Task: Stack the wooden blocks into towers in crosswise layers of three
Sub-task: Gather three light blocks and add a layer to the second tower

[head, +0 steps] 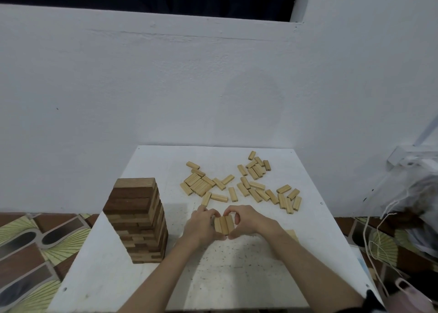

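Three light wooden blocks [224, 224] lie side by side on the white table [237, 277], squeezed between my two hands. My left hand [201, 227] curls round their left side, and my right hand [248, 222] curls round their right side, thumbs meeting in front. A tall finished tower [138, 220] of dark and light blocks stands at the left of the table. Several loose light blocks lie scattered behind my hands: one cluster [201, 184] at the middle, another [263, 184] at the right.
The table stands against a white wall [213, 87]. One more block [292, 234] peeks out behind my right forearm. White cords and a plastic bag [414, 194] hang at the right. A patterned floor [28, 253] shows at the left.
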`<state>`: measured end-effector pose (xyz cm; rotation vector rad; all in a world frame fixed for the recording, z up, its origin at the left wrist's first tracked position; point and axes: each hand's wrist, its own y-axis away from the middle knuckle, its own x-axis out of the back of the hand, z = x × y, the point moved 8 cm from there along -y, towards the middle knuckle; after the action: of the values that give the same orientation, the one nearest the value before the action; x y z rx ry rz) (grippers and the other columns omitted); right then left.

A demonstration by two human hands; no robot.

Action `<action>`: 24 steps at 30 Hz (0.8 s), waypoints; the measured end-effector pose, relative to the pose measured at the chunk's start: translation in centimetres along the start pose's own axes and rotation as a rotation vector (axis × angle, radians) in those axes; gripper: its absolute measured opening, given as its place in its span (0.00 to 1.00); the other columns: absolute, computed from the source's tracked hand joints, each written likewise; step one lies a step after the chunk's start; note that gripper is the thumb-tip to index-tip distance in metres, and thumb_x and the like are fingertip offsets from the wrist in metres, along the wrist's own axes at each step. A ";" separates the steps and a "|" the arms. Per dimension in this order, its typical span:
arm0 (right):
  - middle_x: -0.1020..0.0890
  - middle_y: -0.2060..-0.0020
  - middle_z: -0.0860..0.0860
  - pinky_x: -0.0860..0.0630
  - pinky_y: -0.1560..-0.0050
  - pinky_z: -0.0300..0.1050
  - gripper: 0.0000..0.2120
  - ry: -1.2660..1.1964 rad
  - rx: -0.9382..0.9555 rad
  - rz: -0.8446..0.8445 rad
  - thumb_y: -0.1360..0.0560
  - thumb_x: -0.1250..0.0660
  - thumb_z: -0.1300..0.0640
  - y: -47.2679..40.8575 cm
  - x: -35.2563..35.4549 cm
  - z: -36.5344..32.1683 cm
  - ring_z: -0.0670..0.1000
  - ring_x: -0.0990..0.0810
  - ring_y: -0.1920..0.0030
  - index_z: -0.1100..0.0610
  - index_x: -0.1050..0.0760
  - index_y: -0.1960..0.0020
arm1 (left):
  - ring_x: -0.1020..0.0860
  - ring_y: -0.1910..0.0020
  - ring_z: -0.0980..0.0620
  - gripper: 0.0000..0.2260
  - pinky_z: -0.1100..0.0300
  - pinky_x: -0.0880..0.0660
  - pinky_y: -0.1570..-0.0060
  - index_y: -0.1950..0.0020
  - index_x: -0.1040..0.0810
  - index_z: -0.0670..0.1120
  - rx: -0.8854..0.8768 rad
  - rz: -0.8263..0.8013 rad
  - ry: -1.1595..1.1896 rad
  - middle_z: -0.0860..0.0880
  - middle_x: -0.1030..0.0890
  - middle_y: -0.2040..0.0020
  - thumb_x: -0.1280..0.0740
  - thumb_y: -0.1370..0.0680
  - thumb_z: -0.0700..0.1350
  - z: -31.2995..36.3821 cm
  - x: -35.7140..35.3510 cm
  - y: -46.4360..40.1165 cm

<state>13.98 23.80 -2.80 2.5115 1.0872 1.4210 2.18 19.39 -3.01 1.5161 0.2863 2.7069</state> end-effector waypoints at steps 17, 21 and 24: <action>0.30 0.58 0.49 0.34 0.60 0.40 0.26 0.027 0.057 0.094 0.34 0.23 0.56 5.7 7.0 1.2 0.46 0.33 0.61 0.47 0.27 0.39 | 0.34 0.40 0.53 0.28 0.62 0.35 0.43 0.39 0.25 0.51 -0.236 0.141 0.175 0.52 0.32 0.42 0.23 0.36 0.56 7.6 2.0 1.1; 0.31 0.58 0.47 0.33 0.58 0.39 0.27 0.054 0.044 0.127 0.34 0.22 0.55 8.3 9.0 2.5 0.45 0.33 0.62 0.47 0.27 0.38 | 0.34 0.39 0.53 0.28 0.63 0.36 0.42 0.39 0.25 0.50 -0.314 0.177 0.145 0.52 0.31 0.40 0.24 0.35 0.58 10.8 1.5 1.5; 0.31 0.58 0.48 0.33 0.60 0.36 0.27 0.068 0.024 0.145 0.35 0.22 0.56 10.1 9.7 4.0 0.44 0.34 0.63 0.47 0.26 0.39 | 0.34 0.39 0.52 0.29 0.61 0.35 0.40 0.39 0.25 0.49 -0.349 0.190 0.139 0.52 0.30 0.39 0.24 0.36 0.59 12.8 0.4 2.0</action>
<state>25.73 23.20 5.74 2.6251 0.9553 1.5491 12.93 19.36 4.21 1.3195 -0.3297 2.8123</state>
